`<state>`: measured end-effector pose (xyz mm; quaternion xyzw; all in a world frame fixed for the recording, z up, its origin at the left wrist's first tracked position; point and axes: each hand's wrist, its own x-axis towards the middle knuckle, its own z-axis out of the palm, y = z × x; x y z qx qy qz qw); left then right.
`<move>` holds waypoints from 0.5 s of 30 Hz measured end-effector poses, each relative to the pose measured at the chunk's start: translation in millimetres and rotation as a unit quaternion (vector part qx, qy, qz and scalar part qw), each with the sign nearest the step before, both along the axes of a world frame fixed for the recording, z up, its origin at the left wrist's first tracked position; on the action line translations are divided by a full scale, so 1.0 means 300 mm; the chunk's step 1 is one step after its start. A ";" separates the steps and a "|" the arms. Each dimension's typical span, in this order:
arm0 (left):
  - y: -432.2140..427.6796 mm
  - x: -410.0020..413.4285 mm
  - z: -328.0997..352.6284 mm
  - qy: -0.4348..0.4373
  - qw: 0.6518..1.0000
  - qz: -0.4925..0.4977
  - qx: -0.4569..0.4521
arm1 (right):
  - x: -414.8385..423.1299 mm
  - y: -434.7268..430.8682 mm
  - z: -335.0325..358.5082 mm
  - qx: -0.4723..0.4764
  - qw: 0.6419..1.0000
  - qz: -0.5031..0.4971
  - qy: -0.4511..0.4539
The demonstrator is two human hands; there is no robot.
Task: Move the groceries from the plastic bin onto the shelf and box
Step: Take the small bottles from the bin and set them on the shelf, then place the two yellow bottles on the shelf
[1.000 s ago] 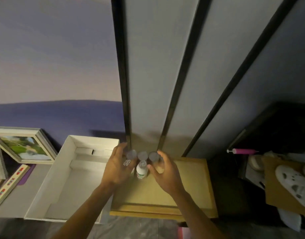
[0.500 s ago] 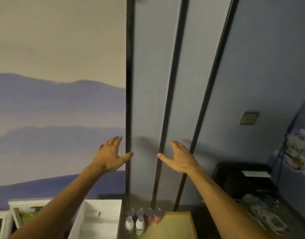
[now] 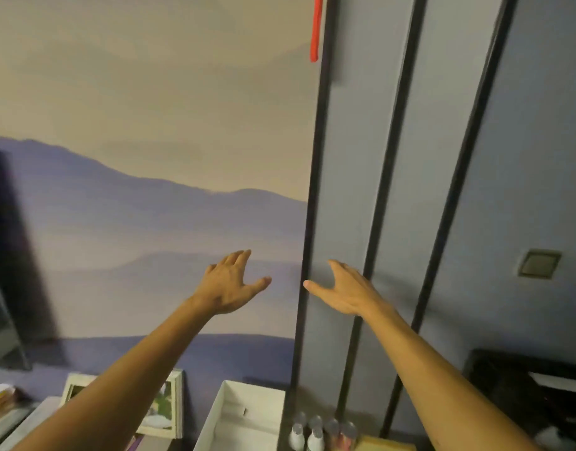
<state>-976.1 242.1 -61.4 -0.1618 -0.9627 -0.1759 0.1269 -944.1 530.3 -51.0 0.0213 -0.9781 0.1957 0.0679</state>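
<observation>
My left hand [image 3: 229, 283] and my right hand [image 3: 343, 288] are both raised in front of the wall, palms facing each other, fingers spread and holding nothing. Far below them, at the bottom edge, several small bottles [image 3: 316, 432] with grey caps stand in a cluster on the wooden shelf [image 3: 387, 445], of which only a corner shows. To the left of the bottles lies an open white box [image 3: 234, 415] with nothing visible inside. The plastic bin is out of view.
A framed picture [image 3: 168, 405] leans against the mural wall behind my left forearm. Black vertical strips [image 3: 312, 203] run down the grey panel wall. A dark cabinet [image 3: 524, 388] with clutter stands at the lower right. A red strip [image 3: 316, 27] hangs near the top.
My hands let go of the bottles on the shelf and rose up, open. The view tilted upward and swung left, so the shelf and box dropped to the bottom edge.
</observation>
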 end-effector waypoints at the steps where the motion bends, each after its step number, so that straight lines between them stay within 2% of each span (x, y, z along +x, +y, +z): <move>1: -0.046 0.024 -0.003 0.003 1.000 0.021 0.003 | -0.014 -0.057 -0.004 0.002 1.000 0.024 -0.002; 8: -0.480 0.295 -0.083 0.007 0.981 0.192 0.013 | -0.079 -0.574 -0.074 0.022 0.977 0.212 -0.012; 15: -1.022 0.679 -0.239 0.003 0.922 0.383 0.051 | -0.006 -1.206 -0.187 0.043 0.922 0.381 -0.051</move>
